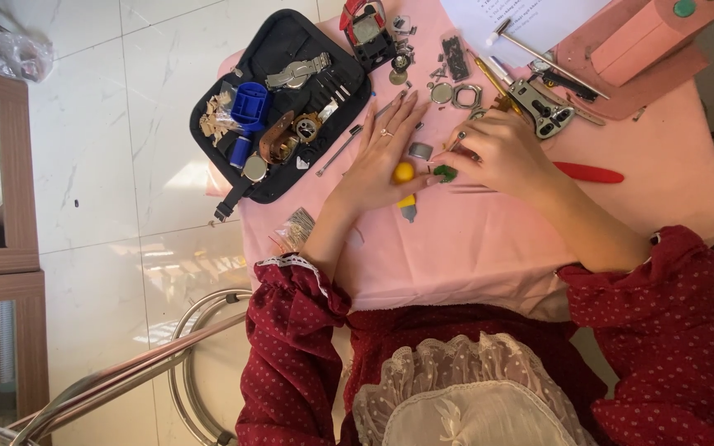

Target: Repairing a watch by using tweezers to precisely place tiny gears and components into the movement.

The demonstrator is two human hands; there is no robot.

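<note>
Now both hands (448,161) pinch small metal parts on pink cloth (489,239).

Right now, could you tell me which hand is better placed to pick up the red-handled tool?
The right hand: the red-handled tool lies just beside its wrist, while the left hand rests flat further away.

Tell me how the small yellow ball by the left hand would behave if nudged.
The yellow ball looks round and smooth, so it would probably roll on the flat pink tabletop. The left hand beside it may block it. It is likely light.
</note>
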